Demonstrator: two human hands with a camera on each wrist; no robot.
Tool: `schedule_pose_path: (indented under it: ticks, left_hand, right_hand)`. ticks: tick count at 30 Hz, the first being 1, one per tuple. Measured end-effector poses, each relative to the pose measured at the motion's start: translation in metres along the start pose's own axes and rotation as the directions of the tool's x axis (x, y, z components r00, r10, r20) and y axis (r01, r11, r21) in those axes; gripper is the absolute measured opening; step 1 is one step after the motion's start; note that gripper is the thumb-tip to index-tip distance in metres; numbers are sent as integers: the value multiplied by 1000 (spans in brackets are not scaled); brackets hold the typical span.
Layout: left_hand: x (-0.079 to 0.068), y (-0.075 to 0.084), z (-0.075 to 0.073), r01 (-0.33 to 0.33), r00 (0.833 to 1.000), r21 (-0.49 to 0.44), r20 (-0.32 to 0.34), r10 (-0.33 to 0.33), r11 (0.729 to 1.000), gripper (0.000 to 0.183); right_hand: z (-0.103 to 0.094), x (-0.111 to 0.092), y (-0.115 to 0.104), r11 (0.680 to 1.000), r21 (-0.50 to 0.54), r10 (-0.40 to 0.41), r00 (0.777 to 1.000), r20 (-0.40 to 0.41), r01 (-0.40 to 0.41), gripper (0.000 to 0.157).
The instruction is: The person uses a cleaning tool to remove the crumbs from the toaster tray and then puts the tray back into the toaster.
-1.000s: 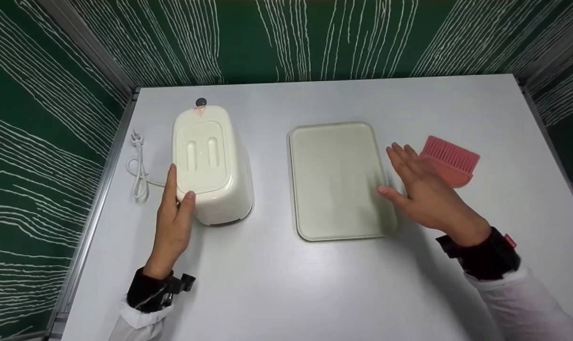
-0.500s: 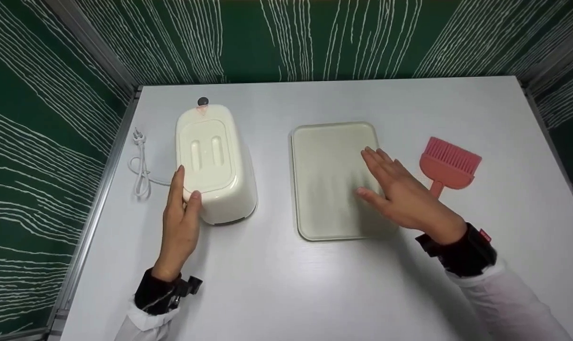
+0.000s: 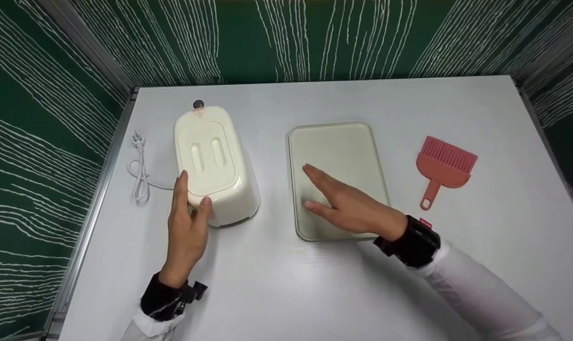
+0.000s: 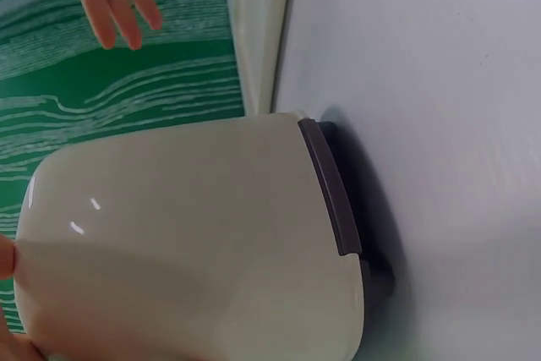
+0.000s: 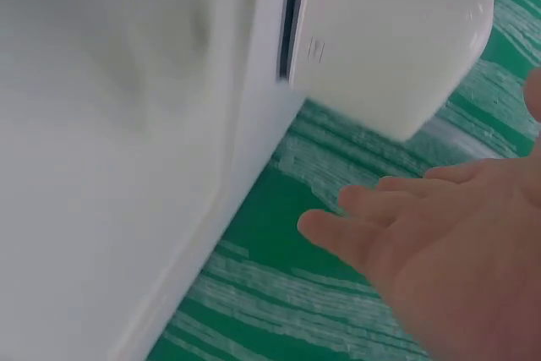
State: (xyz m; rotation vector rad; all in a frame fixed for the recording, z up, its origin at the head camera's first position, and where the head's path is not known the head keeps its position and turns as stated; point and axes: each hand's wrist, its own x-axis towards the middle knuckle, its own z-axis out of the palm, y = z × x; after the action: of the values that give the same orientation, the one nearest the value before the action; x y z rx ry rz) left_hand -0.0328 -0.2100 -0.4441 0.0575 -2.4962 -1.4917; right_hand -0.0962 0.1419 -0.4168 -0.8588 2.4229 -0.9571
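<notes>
A cream toaster [image 3: 208, 161] with a flat lid and a dark knob at its far end stands on the left of the table. My left hand [image 3: 187, 232] touches its near left corner, index finger along the side and thumb at the front edge. In the left wrist view, the toaster [image 4: 186, 234] shows a dark strip along its base. My right hand [image 3: 348, 203] hovers over a pale rectangular tray [image 3: 336, 142], fingers straight and holding nothing. Seen from the right wrist, that hand [image 5: 448, 243] has its fingers extended toward the toaster [image 5: 389, 31].
Right of the tray lies a pink hand brush [image 3: 443, 166] with a short handle. A bundled white power cord with its plug [image 3: 140, 166] lies left of the toaster. Green walls with white streaks [image 3: 248, 38] enclose the white table [image 3: 277, 289].
My right hand has moved left from beside the brush to above the tray, uncovering the brush's handle. My left hand stays at the toaster, whose near end has shifted slightly right.
</notes>
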Motion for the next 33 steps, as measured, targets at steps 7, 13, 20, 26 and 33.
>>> schedule_pose_path:
  ticks: [7, 13, 20, 26, 33]
  left_hand:
    - [-5, 1, 5, -39, 999, 25, -19, 39, 999, 70]
    - [-8, 2, 9, -81, 996, -13, -25, 81, 997, 69]
    - [-12, 4, 15, -99, 995, -25, -24, 98, 995, 76]
    - [-17, 7, 17, -78, 996, 6, -34, 78, 997, 82]
    - [-24, 11, 19, -100, 993, 35, -60, 102, 994, 83]
  right_hand:
    - [21, 32, -20, 970, 243, -10, 995, 99, -15, 80]
    - [36, 48, -28, 905, 426, -54, 991, 120, -2, 76]
    - [47, 54, -30, 892, 451, -89, 991, 97, 36, 68]
    - [50, 55, -29, 901, 430, -101, 992, 70, 61, 66]
    - [50, 56, -26, 888, 453, -115, 991, 64, 74, 64]
